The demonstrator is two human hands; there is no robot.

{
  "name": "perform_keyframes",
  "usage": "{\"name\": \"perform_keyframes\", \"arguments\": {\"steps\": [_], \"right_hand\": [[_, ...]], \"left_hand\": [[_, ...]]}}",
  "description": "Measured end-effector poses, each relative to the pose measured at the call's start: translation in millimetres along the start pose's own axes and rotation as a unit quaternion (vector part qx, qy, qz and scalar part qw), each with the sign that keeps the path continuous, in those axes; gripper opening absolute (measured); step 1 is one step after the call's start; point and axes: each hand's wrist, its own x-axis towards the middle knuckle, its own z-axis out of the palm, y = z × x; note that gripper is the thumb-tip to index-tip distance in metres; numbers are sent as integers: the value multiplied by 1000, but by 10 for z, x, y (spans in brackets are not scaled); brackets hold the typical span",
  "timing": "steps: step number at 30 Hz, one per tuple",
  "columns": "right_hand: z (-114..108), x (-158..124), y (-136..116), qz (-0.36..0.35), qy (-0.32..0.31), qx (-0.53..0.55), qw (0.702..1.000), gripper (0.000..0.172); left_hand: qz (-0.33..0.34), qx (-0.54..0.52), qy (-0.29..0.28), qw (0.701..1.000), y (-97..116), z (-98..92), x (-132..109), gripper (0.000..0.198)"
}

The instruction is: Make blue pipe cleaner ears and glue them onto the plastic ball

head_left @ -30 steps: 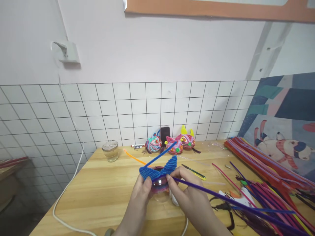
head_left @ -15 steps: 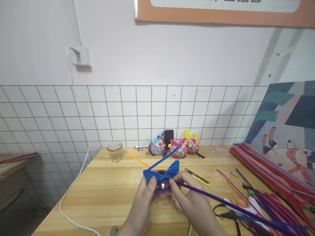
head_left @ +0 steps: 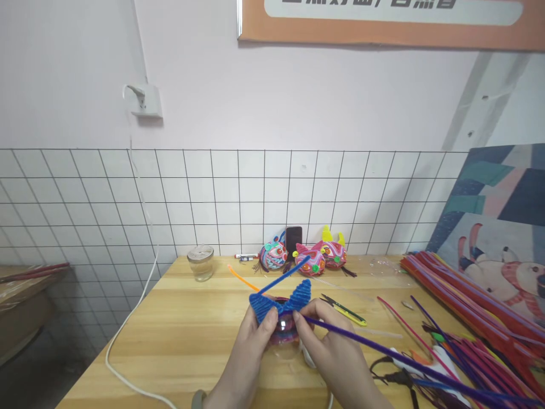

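Observation:
Between my two hands is a clear, shiny round ball [head_left: 286, 339] with pink and purple on it. Two blue ear-shaped pieces [head_left: 301, 295] of coiled pipe cleaner sit at its top, and a straight blue pipe cleaner end [head_left: 285, 275] sticks up to the right from the left one. My left hand [head_left: 254, 343] grips the ball from the left, its thumb pressing near the base of the left ear. With thumb and fingers closed, my right hand [head_left: 330, 341] pinches a long purple pipe cleaner [head_left: 366, 342] against the ball's upper right. Its tail runs toward the lower right.
Decorated pipe cleaner balls [head_left: 309, 260] and a phone [head_left: 293, 241] stand by the wall. A glass jar [head_left: 201, 262] is at back left, an orange pipe cleaner [head_left: 239, 278] nearer. A yellow cutter [head_left: 351, 314] lies right of centre; pipe cleaner bundles [head_left: 460, 295] and a white glue gun [head_left: 443, 363] lie farther right.
My left thumb has slid slightly inward, toward the middle of the ball's top. My right hand keeps its pinch. The whole view has shifted a little.

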Motion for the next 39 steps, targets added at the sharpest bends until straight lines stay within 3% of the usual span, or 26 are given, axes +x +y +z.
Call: {"name": "perform_keyframes", "arguments": {"steps": [12, 20, 39], "right_hand": [[-5, 12, 34, 2, 17, 12, 1000, 21], [-5, 17, 40, -6, 17, 9, 1000, 21], [-24, 30, 3, 29, 1, 25, 999, 22]], "left_hand": [[52, 7, -65, 997, -37, -19, 54, 45], [48, 6, -91, 995, -10, -25, 41, 46], [15, 32, -35, 999, -30, -128, 65, 27]]}}
